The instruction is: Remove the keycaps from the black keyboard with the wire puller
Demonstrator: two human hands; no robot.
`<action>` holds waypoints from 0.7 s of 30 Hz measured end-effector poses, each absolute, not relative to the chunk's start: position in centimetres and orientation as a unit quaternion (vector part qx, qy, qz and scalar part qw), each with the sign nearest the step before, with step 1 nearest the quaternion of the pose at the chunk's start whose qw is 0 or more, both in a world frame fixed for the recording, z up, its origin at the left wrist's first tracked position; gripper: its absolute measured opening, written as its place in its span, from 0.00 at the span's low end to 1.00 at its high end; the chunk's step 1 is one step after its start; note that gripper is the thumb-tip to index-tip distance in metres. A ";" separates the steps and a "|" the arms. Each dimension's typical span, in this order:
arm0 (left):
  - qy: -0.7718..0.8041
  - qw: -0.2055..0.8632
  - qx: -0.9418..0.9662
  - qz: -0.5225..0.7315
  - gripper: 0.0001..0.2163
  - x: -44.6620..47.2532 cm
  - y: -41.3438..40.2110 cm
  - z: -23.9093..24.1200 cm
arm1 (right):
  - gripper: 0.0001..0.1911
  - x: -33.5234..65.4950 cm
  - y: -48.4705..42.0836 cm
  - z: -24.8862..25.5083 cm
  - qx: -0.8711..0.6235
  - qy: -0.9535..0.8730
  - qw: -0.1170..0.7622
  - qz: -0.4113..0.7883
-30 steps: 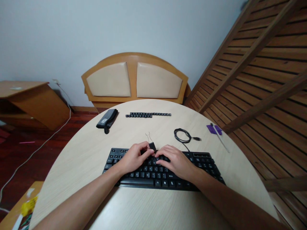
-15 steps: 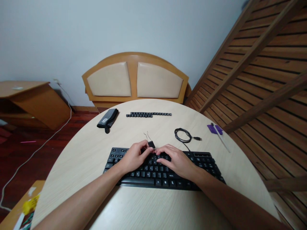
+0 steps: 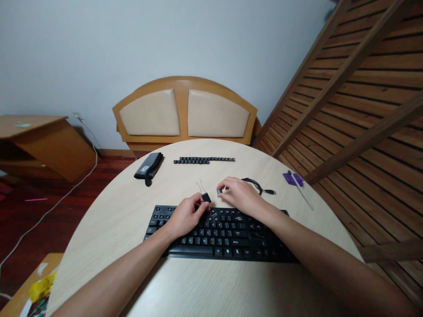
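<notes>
A black keyboard (image 3: 205, 251) lies across the table, with bare switch spots where keycaps are off along its far rows. My left hand (image 3: 188, 215) rests over its far left part, closed on a keycap puller (image 3: 206, 197) with a black body and two thin wire prongs pointing away from me. Just beyond the keyboard's far edge, my right hand (image 3: 239, 193) pinches a small dark keycap (image 3: 219, 191) between thumb and fingers, above the tabletop. Loose keycaps (image 3: 194, 161) stand in two uneven rows farther back.
On the pale round table (image 3: 109, 220), a folded dark pouch (image 3: 148, 168) lies at the left. The keyboard's coiled cable (image 3: 261, 188) is partly behind my right hand. At the right lie a purple item (image 3: 292, 178) and a thin brush-like stick (image 3: 300, 190).
My right hand has lifted off the keyboard and moved away from me past its far edge, carrying a keycap. My left hand stays nearly in place with the puller.
</notes>
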State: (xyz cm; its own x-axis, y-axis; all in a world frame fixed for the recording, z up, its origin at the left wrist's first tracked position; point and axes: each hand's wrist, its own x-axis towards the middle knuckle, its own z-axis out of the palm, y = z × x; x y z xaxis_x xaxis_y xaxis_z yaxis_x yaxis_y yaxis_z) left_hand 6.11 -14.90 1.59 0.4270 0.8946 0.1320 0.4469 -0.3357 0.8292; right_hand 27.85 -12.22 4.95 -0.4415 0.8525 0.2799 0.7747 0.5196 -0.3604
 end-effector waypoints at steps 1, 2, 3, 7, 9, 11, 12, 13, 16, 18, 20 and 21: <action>0.442 0.369 0.760 0.301 0.11 6.1 -14.9 1.6 | 0.06 27.8 -10.9 5.4 -0.489 -0.843 0.215 0.065; 0.444 0.368 0.760 0.299 0.11 6.1 -14.9 1.6 | 0.07 27.6 -9.6 5.9 -0.499 -0.839 0.215 0.042; 0.447 0.367 0.760 0.297 0.11 6.1 -14.9 1.6 | 0.06 27.5 -8.2 6.2 -0.511 -0.832 0.216 0.022; 0.450 0.366 0.762 0.288 0.12 6.1 -14.9 1.6 | 0.09 26.6 -3.1 6.4 -0.583 -0.790 0.190 0.004; 0.450 0.367 0.762 0.288 0.12 6.1 -14.9 1.7 | 0.09 26.1 -1.3 5.6 -0.600 -0.780 0.176 0.003; 0.450 0.365 0.762 0.289 0.12 6.1 -14.9 1.7 | 0.09 25.6 0.0 4.5 -0.612 -0.773 0.168 0.003; 0.449 0.364 0.763 0.289 0.12 6.1 -15.0 1.8 | 0.09 25.4 0.4 3.8 -0.617 -0.769 0.166 0.004; 0.449 0.363 0.763 0.290 0.11 6.1 -15.0 1.8 | 0.09 25.3 0.7 3.2 -0.622 -0.766 0.165 0.004; 0.449 0.359 0.765 0.290 0.11 6.1 -15.0 1.8 | 0.11 25.0 1.1 1.6 -0.635 -0.754 0.165 0.011; 0.448 0.361 0.765 0.290 0.11 6.1 -14.9 1.7 | 0.11 24.9 1.2 0.8 -0.640 -0.749 0.170 0.014; 0.444 0.366 0.764 0.291 0.10 6.1 -14.9 1.7 | 0.12 24.9 1.2 0.4 -0.638 -0.748 0.181 0.015; 0.443 0.367 0.764 0.291 0.10 6.1 -14.9 1.7 | 0.12 24.9 1.2 0.2 -0.636 -0.748 0.187 0.014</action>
